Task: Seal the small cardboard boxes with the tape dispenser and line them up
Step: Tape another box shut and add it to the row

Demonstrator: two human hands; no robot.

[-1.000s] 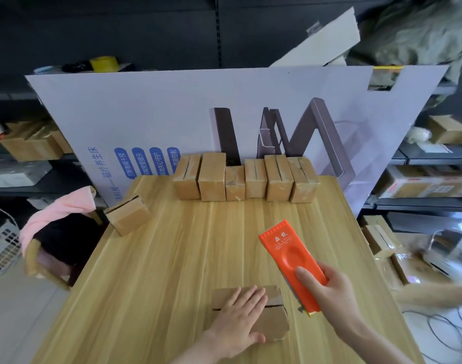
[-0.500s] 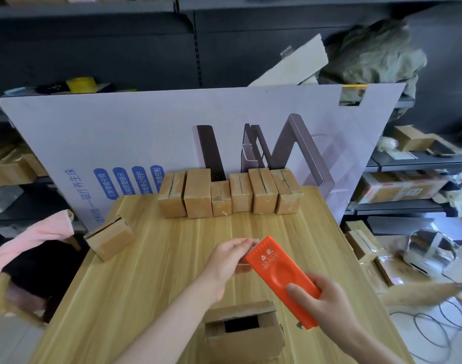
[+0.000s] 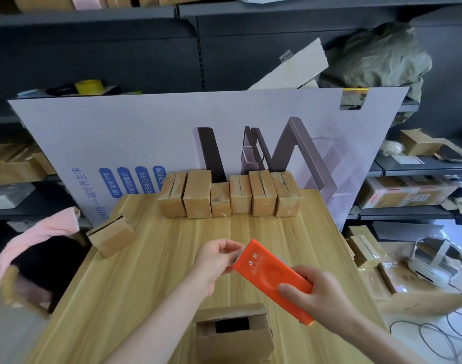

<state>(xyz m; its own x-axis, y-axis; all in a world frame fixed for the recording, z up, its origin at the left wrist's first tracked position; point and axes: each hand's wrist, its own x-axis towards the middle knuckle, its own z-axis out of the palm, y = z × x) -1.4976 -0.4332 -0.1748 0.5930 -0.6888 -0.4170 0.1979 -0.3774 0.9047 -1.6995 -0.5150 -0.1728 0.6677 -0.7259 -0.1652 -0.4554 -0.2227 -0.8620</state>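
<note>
My right hand [image 3: 315,295] grips an orange tape dispenser [image 3: 269,274] above the wooden table [image 3: 135,285]. My left hand [image 3: 215,258] pinches the tape end at the dispenser's front edge. Below my hands, near the front edge, sits a small cardboard box [image 3: 233,334] with its top flaps parted and a dark gap showing. A row of several small boxes [image 3: 229,197] stands along the table's far edge. One more small box [image 3: 111,236] lies at the table's left edge.
A large white printed cardboard sheet [image 3: 145,137] stands upright behind the table. Dark shelves with cartons surround it. A chair with pink cloth [image 3: 38,237] is at the left. Boxes and cables [image 3: 440,334] lie on the floor at the right.
My left hand left the top of the near box, whose flaps sprang apart, and rose to pinch the dispenser's front edge. The dispenser stayed in my right hand, lifted slightly.
</note>
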